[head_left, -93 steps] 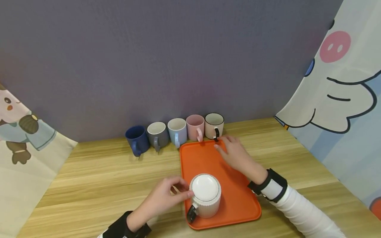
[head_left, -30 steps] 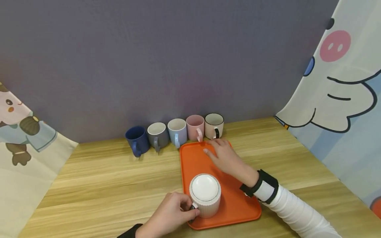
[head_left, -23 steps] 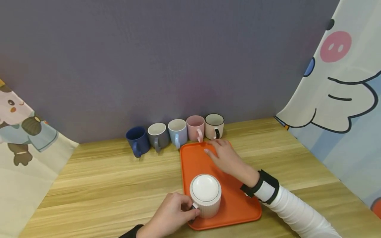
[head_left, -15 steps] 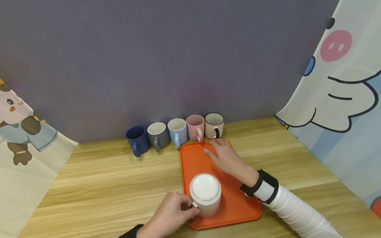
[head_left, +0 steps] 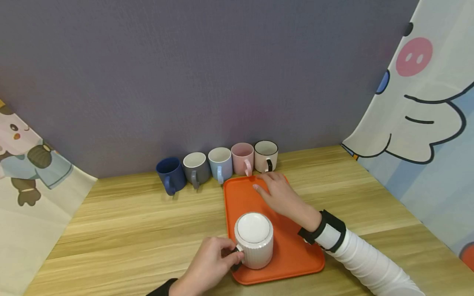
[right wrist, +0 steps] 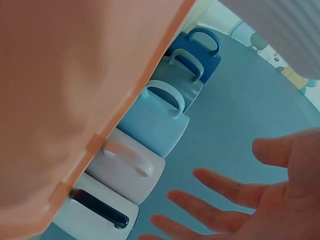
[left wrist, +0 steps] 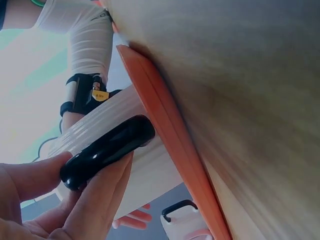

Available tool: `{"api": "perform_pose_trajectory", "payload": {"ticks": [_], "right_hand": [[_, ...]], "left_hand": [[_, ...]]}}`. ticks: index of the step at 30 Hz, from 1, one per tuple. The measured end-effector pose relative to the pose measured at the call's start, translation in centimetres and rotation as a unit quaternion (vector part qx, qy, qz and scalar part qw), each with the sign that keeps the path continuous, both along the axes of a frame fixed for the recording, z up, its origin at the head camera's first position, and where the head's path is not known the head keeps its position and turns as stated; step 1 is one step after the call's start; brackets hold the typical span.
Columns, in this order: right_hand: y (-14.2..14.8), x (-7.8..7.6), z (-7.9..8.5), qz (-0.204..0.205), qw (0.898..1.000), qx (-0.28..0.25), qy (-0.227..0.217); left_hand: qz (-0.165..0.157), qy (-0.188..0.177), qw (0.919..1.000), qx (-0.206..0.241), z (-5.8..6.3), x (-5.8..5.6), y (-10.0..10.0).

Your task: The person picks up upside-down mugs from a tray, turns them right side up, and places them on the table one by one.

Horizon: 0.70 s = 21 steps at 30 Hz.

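Note:
An upside-down white ribbed mug (head_left: 256,253), its flat base upward, is over the near part of the orange tray (head_left: 240,197). My left hand (head_left: 211,263) pinches the mug's black handle (left wrist: 107,150) between thumb and fingers, at the mug's left side. In the left wrist view the mug's rim end sits right by the tray's edge. My right hand (head_left: 283,195) reaches over the tray's far right corner, palm down and fingers spread, holding nothing. Its fingertips are close to the white mug with a black rim and black handle (head_left: 264,158).
A row of upright mugs lines the back of the wooden table (head_left: 129,230) against the grey panel (head_left: 207,82): navy (head_left: 175,174), grey (head_left: 198,174), light blue (head_left: 222,166) and pink (head_left: 241,159), beside the black-rimmed one. Cartoon-printed cloths hang on both sides.
My left hand has closed on the handle; just now the mug's base shifts slightly back and left, showing more of its side. My right hand moved a little left earlier, then stayed still.

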State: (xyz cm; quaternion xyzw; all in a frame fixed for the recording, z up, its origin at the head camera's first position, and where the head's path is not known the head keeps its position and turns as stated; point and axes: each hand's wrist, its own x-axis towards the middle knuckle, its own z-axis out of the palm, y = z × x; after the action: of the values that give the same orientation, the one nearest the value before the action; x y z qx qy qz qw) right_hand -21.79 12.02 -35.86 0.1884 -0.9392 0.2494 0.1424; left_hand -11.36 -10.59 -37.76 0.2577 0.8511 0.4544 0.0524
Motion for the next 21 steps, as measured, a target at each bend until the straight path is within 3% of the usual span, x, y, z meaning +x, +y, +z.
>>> {"api": "perform_pose_trajectory", "payload": {"ticks": [8, 16, 21], "right_hand": [[0.1, 0.0, 0.4, -0.011, 1.000, -0.001, -0.005], [0.0, 0.1, 0.7, -0.029, 1.000, -0.001, 0.001], [0.0, 0.1, 0.7, -0.029, 1.000, -0.004, 0.005]], "left_hand": [[0.026, -0.043, 0.9984, 0.026, 0.3, -0.5, -0.4], [0.053, -0.038, 0.9966, 0.051, 0.4, -1.6, -0.9], [0.077, -0.061, 0.9924, 0.075, 0.2, -2.6, -1.3]]}}
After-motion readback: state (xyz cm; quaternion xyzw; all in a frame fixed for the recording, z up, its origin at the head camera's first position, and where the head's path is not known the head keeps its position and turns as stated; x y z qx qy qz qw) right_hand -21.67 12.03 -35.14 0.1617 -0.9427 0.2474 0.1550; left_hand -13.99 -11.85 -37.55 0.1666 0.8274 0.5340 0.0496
